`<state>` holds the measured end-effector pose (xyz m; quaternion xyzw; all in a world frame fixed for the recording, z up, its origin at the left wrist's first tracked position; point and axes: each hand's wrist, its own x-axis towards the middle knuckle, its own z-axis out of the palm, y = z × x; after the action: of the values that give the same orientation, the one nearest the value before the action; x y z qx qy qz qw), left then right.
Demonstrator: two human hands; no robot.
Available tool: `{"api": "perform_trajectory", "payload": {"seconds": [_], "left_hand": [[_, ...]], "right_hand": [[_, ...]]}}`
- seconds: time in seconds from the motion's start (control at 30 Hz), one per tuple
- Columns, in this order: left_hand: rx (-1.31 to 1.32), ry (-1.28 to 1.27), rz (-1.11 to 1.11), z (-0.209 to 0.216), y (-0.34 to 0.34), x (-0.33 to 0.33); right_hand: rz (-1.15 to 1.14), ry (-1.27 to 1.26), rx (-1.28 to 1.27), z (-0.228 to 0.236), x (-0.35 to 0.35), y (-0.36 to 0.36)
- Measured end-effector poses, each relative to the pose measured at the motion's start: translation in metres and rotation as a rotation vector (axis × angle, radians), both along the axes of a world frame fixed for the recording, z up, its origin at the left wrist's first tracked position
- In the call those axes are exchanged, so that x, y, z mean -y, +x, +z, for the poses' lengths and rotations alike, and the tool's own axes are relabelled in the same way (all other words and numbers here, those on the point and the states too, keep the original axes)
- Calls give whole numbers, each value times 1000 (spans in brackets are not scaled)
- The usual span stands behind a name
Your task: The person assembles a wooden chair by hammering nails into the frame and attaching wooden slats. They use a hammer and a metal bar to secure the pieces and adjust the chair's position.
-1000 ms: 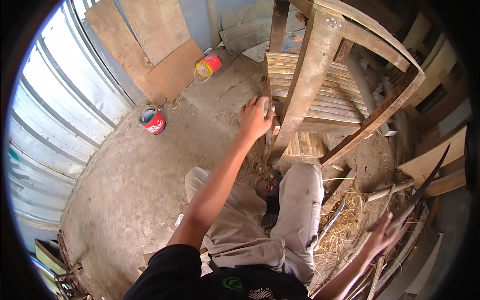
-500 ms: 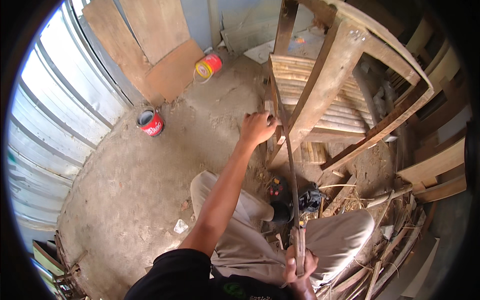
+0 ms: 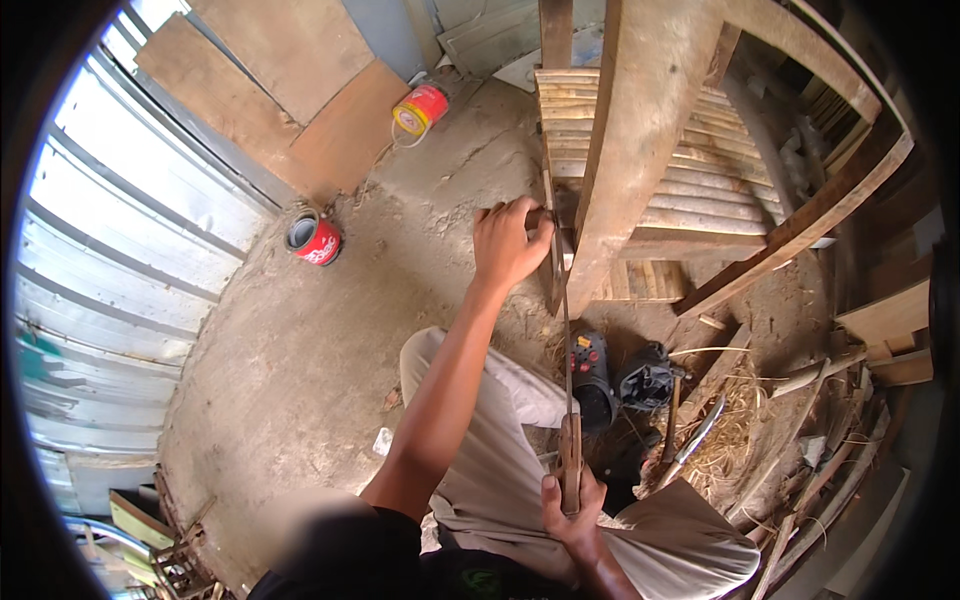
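My right hand [image 3: 575, 505] is wrapped round the wooden handle [image 3: 571, 450] of a handsaw. Its long, thin saw blade [image 3: 568, 350] points away from me, nearly edge-on, and passes beside the front leg of a wooden chair [image 3: 640, 130] with a slatted seat. My left hand [image 3: 508, 245] is closed at the chair's near left corner, just left of the blade. Its fingers curl over a short, dark wooden end [image 3: 540, 218], mostly hidden by them. Exactly where the blade meets the wood is hard to make out.
Two red paint cans [image 3: 316, 240] are on the floor at the left and far side. Past my shoe [image 3: 592, 375] lie a dark bag [image 3: 648, 378], a knife-like blade [image 3: 697, 437] and wood shavings [image 3: 735, 460]. Timber offcuts [image 3: 830, 480] line the right; corrugated metal sheeting [image 3: 120, 240] walls the left.
My right hand and the saw handle have moved forward and slightly left. My left hand keeps its hold at the chair's corner. The whole view has shifted a little, showing the knife-like blade.
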<state>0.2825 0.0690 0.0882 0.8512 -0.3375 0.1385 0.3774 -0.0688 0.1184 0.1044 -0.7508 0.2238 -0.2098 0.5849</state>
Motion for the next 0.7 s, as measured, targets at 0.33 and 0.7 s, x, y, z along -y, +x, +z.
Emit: {"api": "perform_trajectory", "payload": {"seconds": [0.33,0.7], "left_hand": [[-114,36,64,9,-2,5],[-164,163,34,12,1,1]], "right_hand": [[115,28,-47,-5,20,-9],[-10,53,-15,8,0,10]]}}
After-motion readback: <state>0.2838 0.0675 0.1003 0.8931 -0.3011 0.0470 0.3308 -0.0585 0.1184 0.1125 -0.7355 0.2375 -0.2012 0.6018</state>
